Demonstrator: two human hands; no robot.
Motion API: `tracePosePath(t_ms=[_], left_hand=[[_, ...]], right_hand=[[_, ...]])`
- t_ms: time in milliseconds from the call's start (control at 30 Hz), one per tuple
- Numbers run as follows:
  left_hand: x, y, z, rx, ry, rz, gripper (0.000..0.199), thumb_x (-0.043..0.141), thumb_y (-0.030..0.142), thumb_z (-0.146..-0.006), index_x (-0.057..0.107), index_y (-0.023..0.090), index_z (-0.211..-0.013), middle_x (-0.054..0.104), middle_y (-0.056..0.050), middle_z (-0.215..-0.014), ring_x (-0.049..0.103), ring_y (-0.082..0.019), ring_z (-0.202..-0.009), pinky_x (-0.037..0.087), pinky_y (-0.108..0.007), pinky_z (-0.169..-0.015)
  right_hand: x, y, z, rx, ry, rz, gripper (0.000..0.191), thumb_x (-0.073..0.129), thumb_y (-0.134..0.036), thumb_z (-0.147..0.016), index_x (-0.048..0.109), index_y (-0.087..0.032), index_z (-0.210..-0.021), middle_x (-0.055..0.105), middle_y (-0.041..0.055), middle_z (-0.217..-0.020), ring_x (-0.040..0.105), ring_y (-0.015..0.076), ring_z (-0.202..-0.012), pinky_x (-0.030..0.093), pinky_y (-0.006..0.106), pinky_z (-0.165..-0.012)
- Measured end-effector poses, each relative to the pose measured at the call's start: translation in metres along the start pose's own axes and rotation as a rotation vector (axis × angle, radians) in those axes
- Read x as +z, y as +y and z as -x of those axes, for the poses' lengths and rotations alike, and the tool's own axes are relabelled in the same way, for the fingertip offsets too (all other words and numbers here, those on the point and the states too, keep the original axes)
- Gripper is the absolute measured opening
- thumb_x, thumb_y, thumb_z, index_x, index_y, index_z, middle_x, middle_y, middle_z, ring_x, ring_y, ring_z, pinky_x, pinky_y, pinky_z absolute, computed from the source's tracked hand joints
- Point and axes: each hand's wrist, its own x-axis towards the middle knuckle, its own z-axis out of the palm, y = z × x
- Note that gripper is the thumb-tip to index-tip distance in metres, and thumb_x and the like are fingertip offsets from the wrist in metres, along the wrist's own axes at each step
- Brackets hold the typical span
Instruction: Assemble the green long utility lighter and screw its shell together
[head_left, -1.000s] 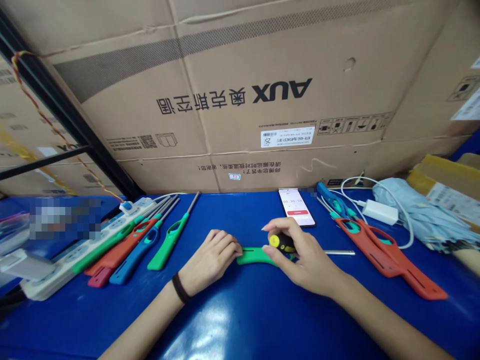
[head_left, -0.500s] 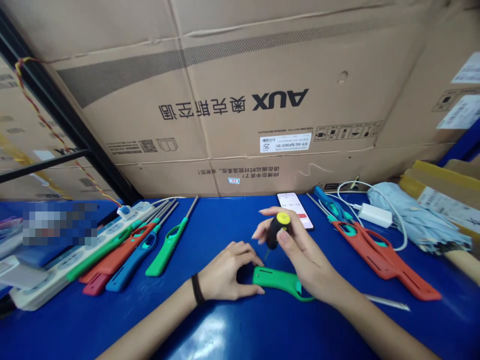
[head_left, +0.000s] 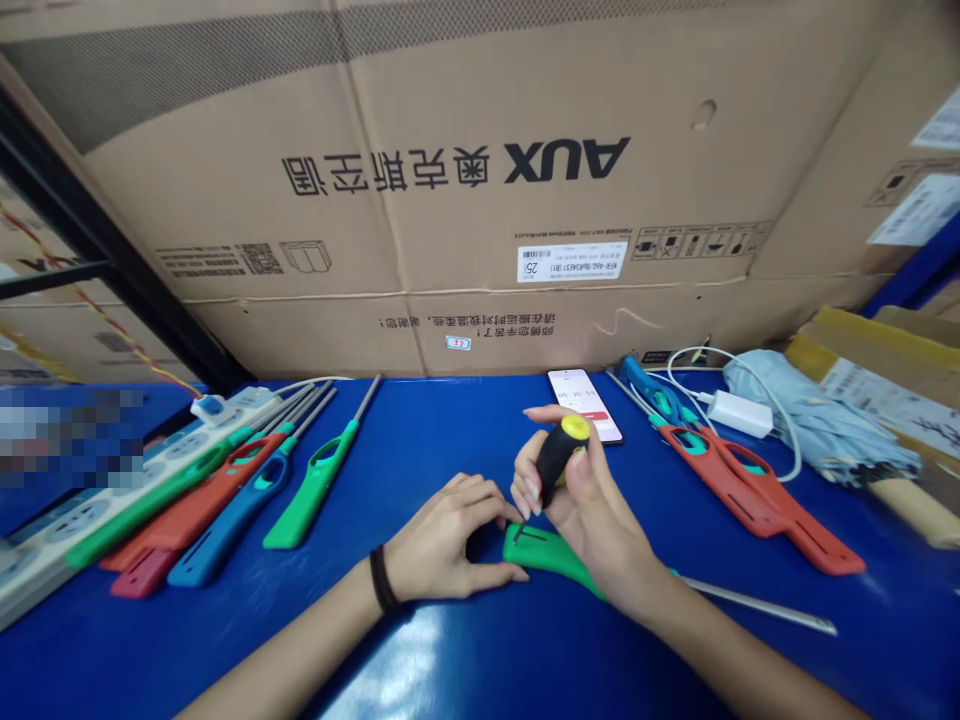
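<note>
A green gas lighter [head_left: 551,553] lies flat on the blue table, its metal tube pointing right. My left hand [head_left: 446,540] holds the butt end of its handle between thumb and forefinger. In my right hand [head_left: 600,530] is a screwdriver [head_left: 556,462] with a black and yellow handle, tilted. Its thin tip meets the lighter near a small hole at the butt end; how deep it sits I cannot tell. The right hand covers the lighter's trigger part.
Left of my hands lie another green lighter [head_left: 311,490], a blue lighter [head_left: 229,525] and red ones beside a white power strip [head_left: 161,465]. A phone [head_left: 589,405] lies behind. To the right are orange lighters [head_left: 750,495], a white charger [head_left: 739,413] and a folded umbrella [head_left: 817,420].
My right hand has lowered the screwdriver, bringing its tip from above the green lighter onto the butt end. More of the lighter's metal tube now shows. The view has shifted slightly.
</note>
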Motion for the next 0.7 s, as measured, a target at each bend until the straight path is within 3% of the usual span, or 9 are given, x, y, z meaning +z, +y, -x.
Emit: tracePosePath(t_ms=[133, 700], left_hand=[[0.0, -0.0001, -0.0002, 0.012, 0.008, -0.019, 0.038, 0.068, 0.05, -0.075, 0.06, 0.02, -0.097, 0.064, -0.006, -0.101, 0.059, -0.022, -0.092, 0.042, -0.034, -0.082], [-0.0006, 0.0, -0.0002, 0.007, -0.008, -0.035, 0.041, 0.067, 0.051, -0.075, 0.061, 0.019, -0.099, 0.064, -0.008, -0.105, 0.058, -0.025, -0.099, 0.042, -0.039, -0.092]], right_hand=[[0.0029, 0.0004, 0.0009, -0.028, -0.019, -0.004, 0.034, 0.032, -0.053, -0.094, 0.041, -0.033, -0.12, 0.044, -0.0001, -0.079, 0.045, 0.0154, -0.065, 0.046, 0.031, -0.066], [0.002, 0.0021, 0.0009, -0.038, -0.076, -0.125, 0.028, 0.038, -0.046, -0.096, 0.046, -0.035, -0.12, 0.041, -0.0023, -0.076, 0.038, 0.0136, -0.066, 0.039, 0.032, -0.068]])
